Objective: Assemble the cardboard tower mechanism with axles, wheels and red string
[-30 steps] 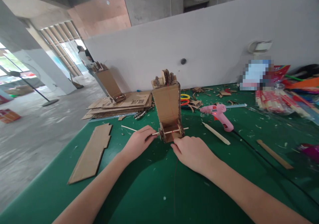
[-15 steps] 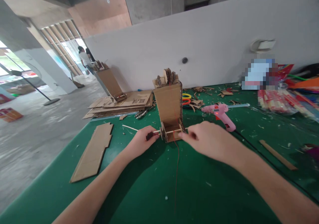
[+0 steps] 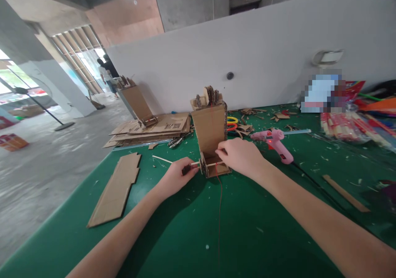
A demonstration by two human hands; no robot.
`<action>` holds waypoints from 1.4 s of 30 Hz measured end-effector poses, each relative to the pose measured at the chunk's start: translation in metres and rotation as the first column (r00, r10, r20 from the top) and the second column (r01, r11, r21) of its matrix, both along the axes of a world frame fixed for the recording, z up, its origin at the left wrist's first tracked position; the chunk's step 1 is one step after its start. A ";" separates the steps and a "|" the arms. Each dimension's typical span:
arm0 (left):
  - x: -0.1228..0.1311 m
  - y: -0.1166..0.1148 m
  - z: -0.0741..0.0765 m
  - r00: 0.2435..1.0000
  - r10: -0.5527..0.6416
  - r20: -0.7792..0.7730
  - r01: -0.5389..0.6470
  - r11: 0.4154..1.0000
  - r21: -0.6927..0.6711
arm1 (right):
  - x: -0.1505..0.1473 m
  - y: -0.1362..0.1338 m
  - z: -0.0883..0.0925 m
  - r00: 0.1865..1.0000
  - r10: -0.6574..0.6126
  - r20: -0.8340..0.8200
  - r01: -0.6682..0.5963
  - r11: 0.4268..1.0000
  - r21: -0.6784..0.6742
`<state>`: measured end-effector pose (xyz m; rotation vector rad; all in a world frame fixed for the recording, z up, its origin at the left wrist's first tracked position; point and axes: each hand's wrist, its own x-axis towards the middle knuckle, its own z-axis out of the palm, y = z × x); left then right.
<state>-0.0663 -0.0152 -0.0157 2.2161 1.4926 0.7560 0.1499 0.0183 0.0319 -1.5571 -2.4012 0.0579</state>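
Reaching forward from the lower left, the left forearm slants up to the left hand (image 3: 177, 174), which lies low beside the base of a tall, brown corrugated-cardboard model (image 3: 209, 125). Its fingers are curled with the thumb against them, gripping a thin, pale wooden rod (image 3: 195, 163) that runs sideways into the model's low, open base. Another length of thin, pale stick (image 3: 162, 159) shows beyond the left hand; whether it belongs to the same rod is hidden. The right forearm angles in from the lower right, and the right hand (image 3: 241, 156) is raised a little higher, knuckles up, covering the right side of the base. Its thumb and forefinger are bent together before the model's upright front panel, but whether they pinch anything cannot be told. The model stands upright between the hands on a green tabletop (image 3: 185, 245). A slender red thread (image 3: 220, 203) trails from the rod toward the near edge of view. Well right of the model lies a pink plastic glue gun (image 3: 280, 144).
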 end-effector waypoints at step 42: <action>0.001 0.001 -0.002 0.983 0.040 0.176 -0.007 0.982 -0.187 | 0.004 -0.023 0.008 0.966 -0.186 -0.178 0.200 0.978 0.065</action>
